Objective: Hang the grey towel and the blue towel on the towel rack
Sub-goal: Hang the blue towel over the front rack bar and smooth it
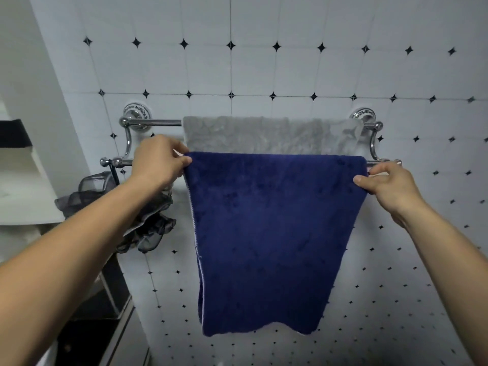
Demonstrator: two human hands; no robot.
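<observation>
Now both hands pinch the blue towel (274,233), draped over the towel rack's (148,122) front bar: left hand (158,159) at its left edge, right hand (388,188) at its right. Behind, the grey towel (269,134) hangs on the back bar.

So the towel rack (158,122) is a chrome two-bar thing fixed to the tiled wall, one rail behind and higher, one in front and lower. The grey towel (272,134) is draped over the back rail, spread flat, with only its top strip showing. The blue towel (274,233), dark navy and fluffy, hangs folded over the front rail, covering most of the grey one. Its top corners are pinched by the left hand (158,161) and right hand (388,186).
</observation>
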